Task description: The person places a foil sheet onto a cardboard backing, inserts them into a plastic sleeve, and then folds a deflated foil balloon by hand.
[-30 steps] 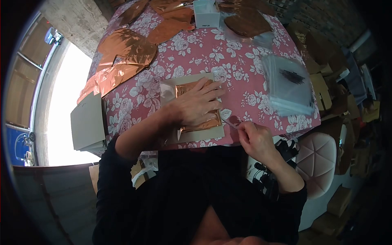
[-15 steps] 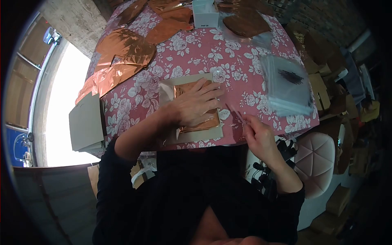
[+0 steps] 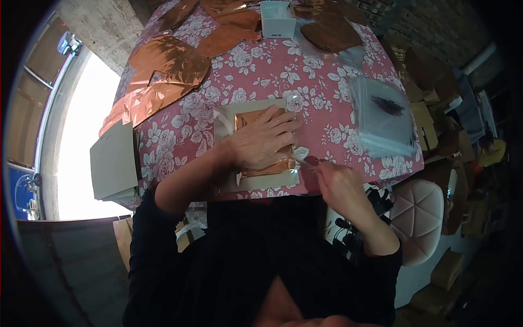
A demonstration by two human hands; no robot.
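Observation:
My left hand [image 3: 262,140] lies with spread fingers on a folded copper-coloured foil piece [image 3: 253,172], pressing it against a grey-beige card [image 3: 229,181]. Clear film shows around the card's edges. To the right, my right hand [image 3: 339,182] is closed around a thin, light strip [image 3: 306,162], too small to make out clearly. The strip's far end reaches the right edge of the card near the foil.
The floral tablecloth [image 3: 248,68] carries large copper foil pieces [image 3: 171,65], a white box [image 3: 278,24], clear plastic bags [image 3: 381,122] at right, and stacked grey cards [image 3: 114,162] at left. A padded chair [image 3: 417,218] stands at lower right.
My right hand has moved slightly left, bringing the thin strip from beside the card to its right edge. My left hand stays spread on the foil.

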